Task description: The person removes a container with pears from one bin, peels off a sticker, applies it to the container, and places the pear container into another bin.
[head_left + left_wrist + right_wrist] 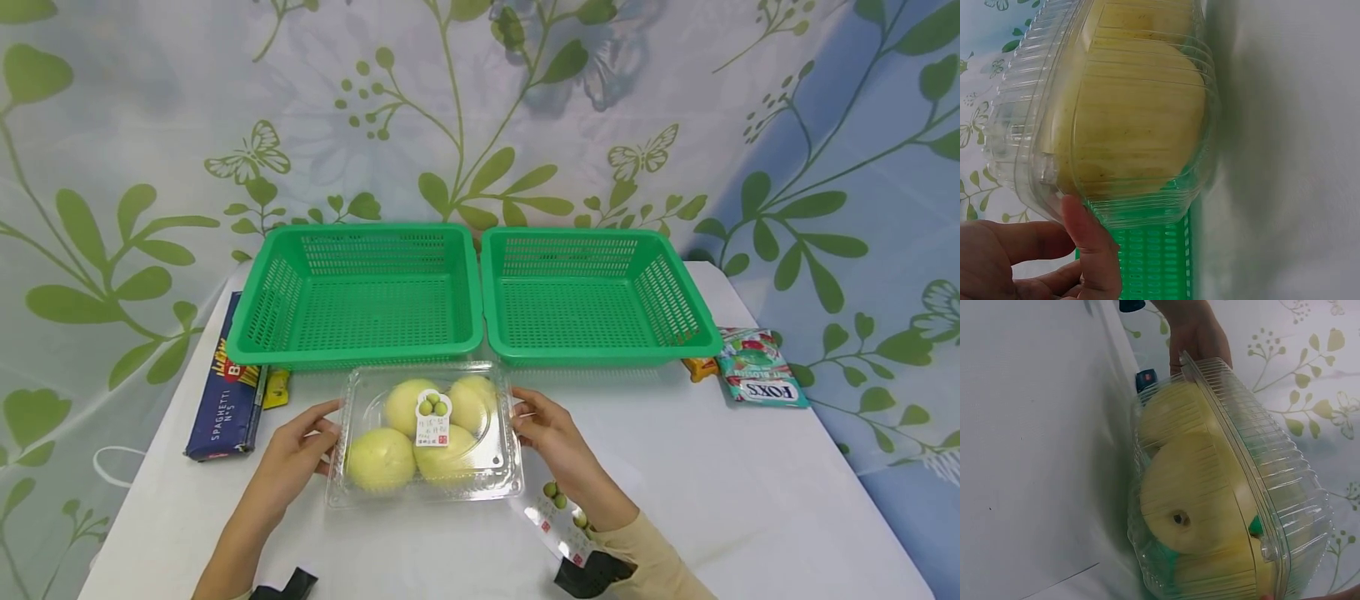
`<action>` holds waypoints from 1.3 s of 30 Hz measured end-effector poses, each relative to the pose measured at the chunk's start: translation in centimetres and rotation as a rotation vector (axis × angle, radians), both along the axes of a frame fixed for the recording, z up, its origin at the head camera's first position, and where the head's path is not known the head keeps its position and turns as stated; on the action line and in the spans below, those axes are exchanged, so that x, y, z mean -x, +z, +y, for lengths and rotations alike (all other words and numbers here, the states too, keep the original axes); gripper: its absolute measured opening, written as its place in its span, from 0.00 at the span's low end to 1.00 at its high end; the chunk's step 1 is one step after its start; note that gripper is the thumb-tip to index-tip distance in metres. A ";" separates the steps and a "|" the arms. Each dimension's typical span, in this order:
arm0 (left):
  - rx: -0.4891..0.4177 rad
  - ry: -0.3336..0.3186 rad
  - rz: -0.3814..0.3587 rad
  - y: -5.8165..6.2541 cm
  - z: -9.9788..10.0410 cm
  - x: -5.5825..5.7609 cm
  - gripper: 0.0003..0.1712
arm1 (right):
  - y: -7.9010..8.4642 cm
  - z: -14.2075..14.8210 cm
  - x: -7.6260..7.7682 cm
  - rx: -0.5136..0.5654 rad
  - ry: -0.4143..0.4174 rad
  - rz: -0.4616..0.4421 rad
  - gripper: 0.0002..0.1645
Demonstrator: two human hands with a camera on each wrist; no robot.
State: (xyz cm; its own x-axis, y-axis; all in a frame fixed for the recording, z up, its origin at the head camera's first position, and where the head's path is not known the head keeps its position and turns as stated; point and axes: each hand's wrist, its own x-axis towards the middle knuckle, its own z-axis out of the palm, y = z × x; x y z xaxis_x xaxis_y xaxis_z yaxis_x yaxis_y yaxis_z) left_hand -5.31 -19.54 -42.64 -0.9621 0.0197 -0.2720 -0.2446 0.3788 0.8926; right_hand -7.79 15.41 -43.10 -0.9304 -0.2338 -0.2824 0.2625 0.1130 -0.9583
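Note:
A clear plastic clamshell box (487, 483) holds several round yellow-green fruits (381, 460), with a white label (432, 429) on its lid. My left hand (288, 458) grips the box's left edge; in the left wrist view its fingertips (1079, 219) meet a lower corner of the plastic. On the opposite side my right hand (558, 450) holds the right edge. Through the box wall in the right wrist view, one fruit (1185, 487) shows a dark stem end. The box appears raised off the table in both wrist views.
Two green baskets (356, 364) (600, 361) stand side by side behind the box. A blue spaghetti box (225, 400) and a yellow packet (276, 389) lie left. A Fox's bag (761, 371) and an orange packet (701, 368) lie right. Loose labels (555, 521) lie under my right forearm.

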 end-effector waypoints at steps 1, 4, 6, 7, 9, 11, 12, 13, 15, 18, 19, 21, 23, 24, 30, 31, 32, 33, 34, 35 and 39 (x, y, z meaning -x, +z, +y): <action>-0.002 0.000 -0.001 0.0 0.0 0.0 0.27 | 0.0 0.0 0.0 0.000 -0.002 0.002 0.32; -0.007 0.004 -0.002 0.1 0.1 0.0 0.27 | 0.1 0.1 -0.1 -0.003 -0.010 0.009 0.31; -0.004 0.007 -0.002 0.2 0.1 -0.1 0.26 | 0.1 0.1 -0.2 -0.004 -0.019 0.015 0.31; -0.001 0.009 0.000 0.2 0.2 -0.1 0.26 | 0.2 0.1 -0.2 -0.003 -0.021 0.019 0.30; 0.003 0.012 0.006 0.3 0.2 -0.1 0.25 | 0.3 0.2 -0.2 0.002 -0.029 0.027 0.30; -0.007 0.006 0.019 0.4 0.2 -0.1 0.25 | 0.4 0.3 -0.3 0.008 -0.033 0.027 0.30; -0.015 0.001 0.025 0.4 0.2 -0.1 0.25 | 0.5 0.3 -0.3 0.013 -0.030 0.030 0.30; -0.026 -0.006 0.032 0.4 0.2 -0.1 0.26 | 0.6 0.4 -0.3 0.017 -0.024 0.030 0.30; -0.054 -0.021 0.039 0.4 0.1 -0.1 0.27 | 0.6 0.7 -0.3 0.027 -0.014 0.034 0.30; -0.105 -0.049 0.040 0.3 -0.2 -0.2 0.27 | 0.7 1.0 -0.4 0.042 -0.004 0.037 0.30; -0.125 -0.059 0.040 0.3 -0.3 -0.2 0.27 | 0.6 1.1 -0.4 0.046 -0.005 0.033 0.30; -0.167 -0.079 0.042 0.2 -0.6 -0.3 0.28 | 0.7 1.2 -0.4 0.061 -0.005 0.024 0.30; -0.206 -0.100 0.053 0.1 -0.8 -0.4 0.28 | 0.8 1.4 -0.5 0.079 0.002 0.012 0.31; -0.222 -0.109 0.060 0.1 -0.9 -0.4 0.29 | 0.8 1.5 -0.5 0.089 0.004 0.004 0.31; -0.284 -0.126 0.087 0.2 -1.2 -0.6 0.29 | 1.1 1.8 -0.8 0.131 0.049 -0.014 0.33; -0.288 -0.126 0.089 0.2 -1.3 -0.7 0.29 | 1.1 1.9 -0.8 0.135 0.056 -0.012 0.33; -0.289 -0.126 0.091 0.3 -1.3 -0.7 0.29 | 1.1 1.9 -0.8 0.139 0.061 -0.007 0.33; -0.290 -0.126 0.093 0.3 -1.3 -0.7 0.29 | 1.2 2.0 -0.9 0.141 0.064 -0.002 0.33; -0.291 -0.128 0.095 0.3 -1.3 -0.7 0.29 | 1.2 2.0 -0.9 0.142 0.066 0.002 0.33; -0.292 -0.129 0.096 0.3 -1.3 -0.8 0.29 | 1.2 2.1 -0.9 0.142 0.068 0.007 0.33; -0.304 -0.140 0.102 0.3 -1.3 -0.8 0.29 | 1.3 2.2 -1.0 0.140 0.067 0.009 0.33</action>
